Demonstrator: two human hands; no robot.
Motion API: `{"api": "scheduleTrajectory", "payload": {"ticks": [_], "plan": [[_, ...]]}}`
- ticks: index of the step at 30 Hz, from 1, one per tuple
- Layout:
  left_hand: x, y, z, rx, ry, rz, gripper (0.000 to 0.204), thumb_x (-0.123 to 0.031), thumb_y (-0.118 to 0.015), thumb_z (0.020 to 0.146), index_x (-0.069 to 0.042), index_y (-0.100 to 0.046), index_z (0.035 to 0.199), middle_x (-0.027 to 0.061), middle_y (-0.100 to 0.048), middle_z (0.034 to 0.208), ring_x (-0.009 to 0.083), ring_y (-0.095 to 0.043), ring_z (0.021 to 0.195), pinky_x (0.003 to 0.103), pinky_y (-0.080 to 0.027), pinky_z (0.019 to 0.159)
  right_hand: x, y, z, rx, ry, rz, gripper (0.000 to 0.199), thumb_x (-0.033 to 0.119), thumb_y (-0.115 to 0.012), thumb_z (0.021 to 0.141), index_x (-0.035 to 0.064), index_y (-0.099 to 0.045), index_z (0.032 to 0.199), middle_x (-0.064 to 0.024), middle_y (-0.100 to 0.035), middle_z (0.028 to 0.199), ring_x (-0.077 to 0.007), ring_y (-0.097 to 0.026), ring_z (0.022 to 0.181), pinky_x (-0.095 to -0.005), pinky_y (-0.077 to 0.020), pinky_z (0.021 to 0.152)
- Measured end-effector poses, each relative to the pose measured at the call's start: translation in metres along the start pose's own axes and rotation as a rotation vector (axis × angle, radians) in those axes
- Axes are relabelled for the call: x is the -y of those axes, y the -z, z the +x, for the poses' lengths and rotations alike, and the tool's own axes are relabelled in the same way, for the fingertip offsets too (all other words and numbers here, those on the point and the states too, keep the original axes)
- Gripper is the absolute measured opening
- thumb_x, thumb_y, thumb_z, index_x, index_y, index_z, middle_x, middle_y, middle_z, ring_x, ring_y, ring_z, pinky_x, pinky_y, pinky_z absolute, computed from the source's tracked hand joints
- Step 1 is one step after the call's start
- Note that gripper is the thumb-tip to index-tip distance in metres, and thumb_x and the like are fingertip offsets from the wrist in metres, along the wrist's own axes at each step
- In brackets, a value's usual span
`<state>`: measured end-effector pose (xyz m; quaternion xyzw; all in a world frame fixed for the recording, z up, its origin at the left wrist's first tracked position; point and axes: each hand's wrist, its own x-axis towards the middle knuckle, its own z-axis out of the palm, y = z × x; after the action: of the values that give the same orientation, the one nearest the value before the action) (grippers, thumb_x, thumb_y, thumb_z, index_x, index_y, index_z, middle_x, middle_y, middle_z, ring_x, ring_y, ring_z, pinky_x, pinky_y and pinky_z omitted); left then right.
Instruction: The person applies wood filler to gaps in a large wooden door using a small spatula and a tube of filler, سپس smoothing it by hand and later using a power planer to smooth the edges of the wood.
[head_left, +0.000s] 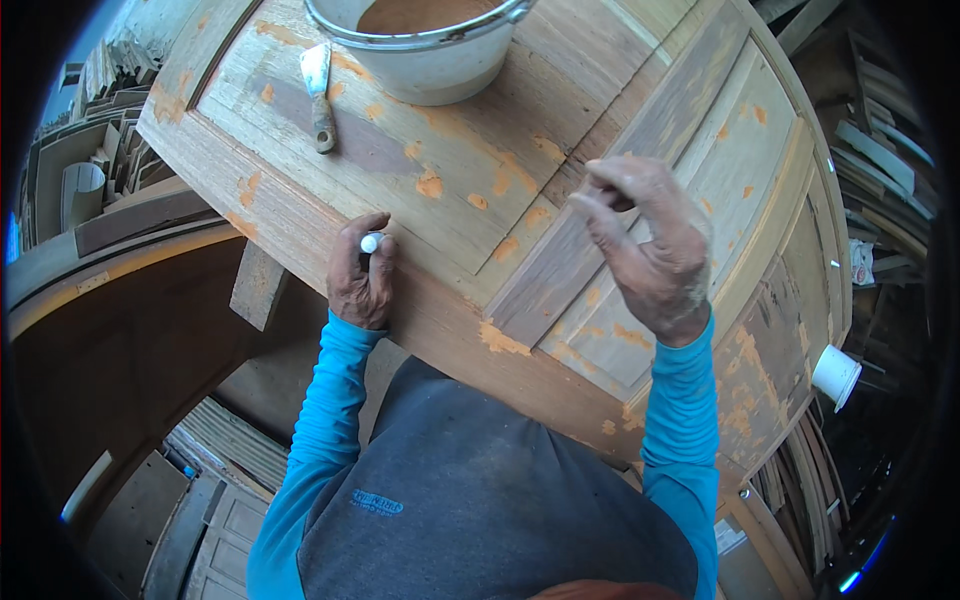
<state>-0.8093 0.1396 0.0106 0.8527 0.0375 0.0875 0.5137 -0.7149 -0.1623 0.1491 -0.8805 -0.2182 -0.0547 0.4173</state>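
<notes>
My left hand (358, 280) rests by the near edge of a wooden panelled door (330, 185) and is closed around a small white-ended tube (371, 242). Most of the tube is hidden inside the fingers. Over the right part of the door, my right hand (660, 255) is raised, its fingers curled in towards the thumb. Whatever it may pinch is too small or hidden to make out. Orange-brown filler patches (430, 183) dot the wood. A putty knife (320, 110) with a pale, smeared blade lies on the door, left of a whitish bucket (430, 72).
A white tub (836, 376) sits at the door's right edge. A wood block (258, 287) juts out below the door's left side, near a curved wooden frame (120, 262). Stacked boards (885, 160) stand at the right, and more panels (215, 545) lean at the lower left.
</notes>
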Motion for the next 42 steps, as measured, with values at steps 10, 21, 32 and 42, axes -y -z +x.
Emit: {"api": "scheduleTrajectory", "payload": {"ticks": [10,21,32,42], "plan": [[0.025,0.032,-0.011,-0.218,0.071,0.060,0.032,-0.026,-0.067,0.105,-0.002,-0.064,0.126,0.0166,-0.074,0.118,0.0270,-0.072,0.107,0.037,-0.057,0.092,0.031,-0.073,0.277,0.596,0.240,-0.565,0.022,0.015,-0.066,0.089,-0.0008,-0.078,0.097,-0.0279,-0.074,0.096,-0.0405,-0.073,0.092,-0.0483,-0.0554,0.082],[0.038,0.025,-0.005,-0.220,0.061,-0.115,0.034,-0.022,-0.072,0.102,-0.001,-0.066,0.127,0.0165,-0.076,0.115,0.0251,-0.075,0.105,0.036,-0.060,0.090,-0.029,-0.154,0.324,0.876,0.313,-0.918,0.026,0.012,-0.062,0.089,-0.0006,-0.079,0.103,-0.0262,-0.075,0.110,-0.0401,-0.072,0.109,-0.0469,-0.0566,0.091],[0.042,0.025,-0.005,-0.249,0.064,-0.184,0.033,-0.019,-0.072,0.102,0.002,-0.066,0.127,0.0173,-0.076,0.117,0.0249,-0.074,0.109,0.036,-0.059,0.094,-0.029,-0.160,0.307,0.740,0.493,-0.869,0.028,0.023,-0.062,0.095,0.0015,-0.079,0.098,-0.0254,-0.074,0.109,-0.0418,-0.072,0.106,-0.0477,-0.0563,0.092],[0.041,0.026,0.003,-0.260,-0.093,0.024,0.040,-0.031,-0.068,0.104,0.001,-0.067,0.129,0.0197,-0.070,0.126,0.0302,-0.064,0.123,0.043,-0.050,0.106,-0.006,-0.085,0.295,0.343,0.441,-0.495,0.018,0.014,-0.067,0.093,-0.0015,-0.075,0.090,-0.0236,-0.073,0.089,-0.0376,-0.073,0.089,-0.0459,-0.0561,0.083]]}}
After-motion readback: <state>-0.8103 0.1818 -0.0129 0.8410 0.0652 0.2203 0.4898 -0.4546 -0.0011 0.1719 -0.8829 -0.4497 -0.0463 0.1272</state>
